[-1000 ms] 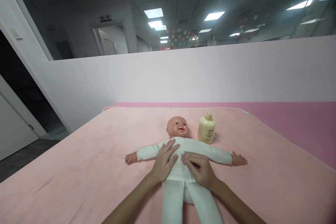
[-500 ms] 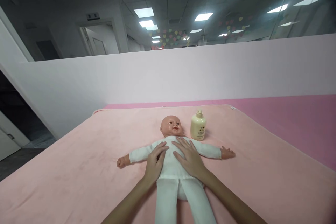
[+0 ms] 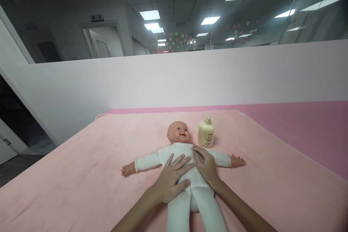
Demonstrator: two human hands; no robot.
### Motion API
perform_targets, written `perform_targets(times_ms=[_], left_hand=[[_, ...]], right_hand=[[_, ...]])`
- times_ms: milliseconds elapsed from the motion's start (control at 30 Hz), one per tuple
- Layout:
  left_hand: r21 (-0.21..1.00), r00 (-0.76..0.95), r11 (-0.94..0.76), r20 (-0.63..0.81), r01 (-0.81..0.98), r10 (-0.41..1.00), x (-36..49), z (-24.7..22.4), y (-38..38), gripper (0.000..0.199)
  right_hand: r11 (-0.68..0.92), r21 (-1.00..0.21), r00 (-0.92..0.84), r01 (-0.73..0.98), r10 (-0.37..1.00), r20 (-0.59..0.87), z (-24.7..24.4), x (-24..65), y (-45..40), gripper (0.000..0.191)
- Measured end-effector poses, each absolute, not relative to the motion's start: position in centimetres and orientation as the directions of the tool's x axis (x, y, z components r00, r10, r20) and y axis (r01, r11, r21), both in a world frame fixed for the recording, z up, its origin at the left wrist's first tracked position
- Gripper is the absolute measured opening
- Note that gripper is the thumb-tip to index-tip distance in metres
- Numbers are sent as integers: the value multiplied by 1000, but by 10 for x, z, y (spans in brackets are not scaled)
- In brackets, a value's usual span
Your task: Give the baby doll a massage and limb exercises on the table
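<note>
A baby doll point(image 3: 178, 132) with a white cloth body lies on its back, arms stretched out to both sides and head away from me. Across its belly my left hand point(image 3: 172, 179) lies flat with fingers spread, pointing up and to the right. My right hand point(image 3: 206, 165) rests along the right side of the doll's chest, fingers slightly bent and nothing held in them. Just beyond that hand, beside the doll's head, stands a pale yellow pump bottle point(image 3: 206, 134) with dark print on its front.
A light pink blanket point(image 3: 81, 174) lies under the doll, over a darker pink surface point(image 3: 299, 127) seen at the right and back. Behind it rises a low white wall point(image 3: 206, 79) with glass above. At the far left is a dark gap with a white door.
My left hand has moved from the doll's left-hand side across to its belly, fingers spreading. My right hand has shifted from mid-chest outward to the right side. The bottle stays put.
</note>
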State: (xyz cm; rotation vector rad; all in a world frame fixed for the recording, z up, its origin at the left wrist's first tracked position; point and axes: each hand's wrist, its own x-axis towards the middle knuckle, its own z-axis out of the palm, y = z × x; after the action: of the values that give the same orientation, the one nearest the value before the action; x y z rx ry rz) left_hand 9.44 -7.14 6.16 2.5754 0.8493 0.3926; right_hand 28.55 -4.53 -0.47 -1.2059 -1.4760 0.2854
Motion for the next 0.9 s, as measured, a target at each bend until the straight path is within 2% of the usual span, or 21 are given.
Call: perform_targets(times_ms=[100, 200, 267, 333, 500, 667, 767, 900], left_hand=[[448, 640, -645, 190, 619, 745, 92, 43, -59, 56], [498, 486, -536, 239, 682, 841, 88, 23, -47, 56], [531, 413, -490, 266, 691, 871, 85, 14, -42, 56], [525, 395, -491, 292, 695, 871, 85, 9, -39, 54], [392, 411, -503, 298, 771, 862, 88, 10, -35, 52], [289, 357, -408, 214, 866, 909, 96, 16, -33, 58], [254, 284, -311, 139, 916, 949, 103, 21, -31, 64], [227, 187, -200, 76, 953, 979, 113, 26, -27, 72]], right_hand=[[674, -641, -1, 367, 689, 724, 4, 282, -59, 19], [753, -637, -246, 165, 657, 713, 13, 274, -71, 21], [727, -668, -369, 160, 672, 643, 19, 268, -76, 21], [704, -661, -432, 260, 697, 572, 23, 263, -77, 24], [647, -541, -441, 537, 762, 474, 24, 261, -69, 30], [473, -446, -294, 760, 862, 412, 13, 264, -56, 46], [338, -419, -213, 843, 924, 316, 9, 262, -50, 58], [219, -398, -136, 891, 964, 227, 10, 255, -48, 65]])
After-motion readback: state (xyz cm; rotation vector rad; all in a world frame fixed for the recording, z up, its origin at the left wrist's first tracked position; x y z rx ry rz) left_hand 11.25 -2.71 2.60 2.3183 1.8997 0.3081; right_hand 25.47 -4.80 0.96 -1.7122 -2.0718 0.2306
